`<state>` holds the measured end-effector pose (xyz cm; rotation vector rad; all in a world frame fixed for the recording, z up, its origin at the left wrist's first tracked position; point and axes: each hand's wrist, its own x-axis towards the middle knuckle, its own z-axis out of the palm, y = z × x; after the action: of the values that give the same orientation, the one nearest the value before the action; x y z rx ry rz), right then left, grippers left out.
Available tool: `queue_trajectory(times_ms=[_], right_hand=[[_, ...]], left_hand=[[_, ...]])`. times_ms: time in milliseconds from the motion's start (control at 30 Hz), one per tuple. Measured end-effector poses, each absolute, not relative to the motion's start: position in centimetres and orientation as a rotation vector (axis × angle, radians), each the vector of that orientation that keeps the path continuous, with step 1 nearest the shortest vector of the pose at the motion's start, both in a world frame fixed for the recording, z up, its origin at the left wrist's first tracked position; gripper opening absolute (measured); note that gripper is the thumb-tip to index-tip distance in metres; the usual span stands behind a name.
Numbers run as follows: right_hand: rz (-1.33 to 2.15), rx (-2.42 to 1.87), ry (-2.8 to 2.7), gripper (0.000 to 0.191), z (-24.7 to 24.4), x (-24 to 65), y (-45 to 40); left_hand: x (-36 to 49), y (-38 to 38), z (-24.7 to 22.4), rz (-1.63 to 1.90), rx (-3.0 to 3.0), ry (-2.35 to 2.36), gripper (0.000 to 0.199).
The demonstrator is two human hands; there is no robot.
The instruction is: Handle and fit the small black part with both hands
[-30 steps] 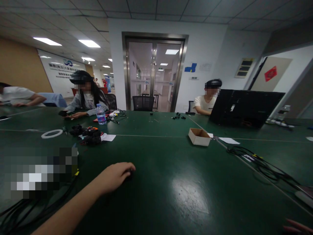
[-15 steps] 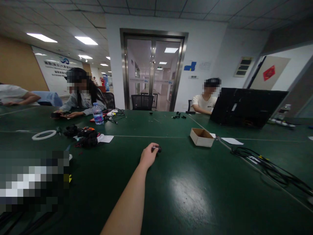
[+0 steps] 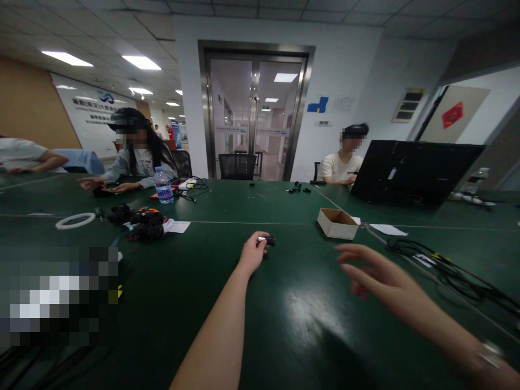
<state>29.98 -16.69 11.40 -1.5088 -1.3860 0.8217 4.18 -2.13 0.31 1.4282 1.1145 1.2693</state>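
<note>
My left hand (image 3: 252,253) is closed on a small black cylindrical object (image 3: 268,241) with a shiny end, a little above or at the green table (image 3: 292,271). Its fingertips pinch the shiny end, and the black part sticks out to the right. My right hand (image 3: 376,271), somewhat blurred, hovers over the table on the right with fingers apart and nothing in them. Beyond it stands an open white box (image 3: 337,229).
Black cables (image 3: 450,276) lie at the right, near a large black monitor (image 3: 414,173). On the left are a water bottle (image 3: 163,187), a white ring (image 3: 75,221) and dark gear (image 3: 142,223). Small black pieces (image 3: 298,188) lie farther back. Other people sit across the table.
My right hand has come into view from the right. My left hand has shifted slightly right, and more of the small black object shows. One person across the table has raised a hand.
</note>
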Motion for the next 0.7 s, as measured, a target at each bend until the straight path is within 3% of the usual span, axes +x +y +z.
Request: queue_trajectory(times_ms=[100, 267, 433, 700], right_hand=[[1.131, -1.427, -1.390, 0.063, 9.9, 23.5, -9.8], [1.495, -1.153, -1.175, 0.041, 4.4, 16.5, -2.6], [1.411, -0.942, -1.084, 0.043, 0.8, 15.1, -1.5], [1.375, -0.881, -0.986, 0.041, 1.1, 15.1, -0.7]], left_hand=[[3.9, -2.1, 0.7, 1.312, 1.390, 1.074, 0.021], [3.4, -1.5, 0.2, 1.370, 1.380, 1.050, 0.022], [3.2, -1.1, -0.5, 1.401, 1.475, 1.145, 0.024], [3.0, -0.8, -0.6, 1.505, 1.255, 1.302, 0.030]])
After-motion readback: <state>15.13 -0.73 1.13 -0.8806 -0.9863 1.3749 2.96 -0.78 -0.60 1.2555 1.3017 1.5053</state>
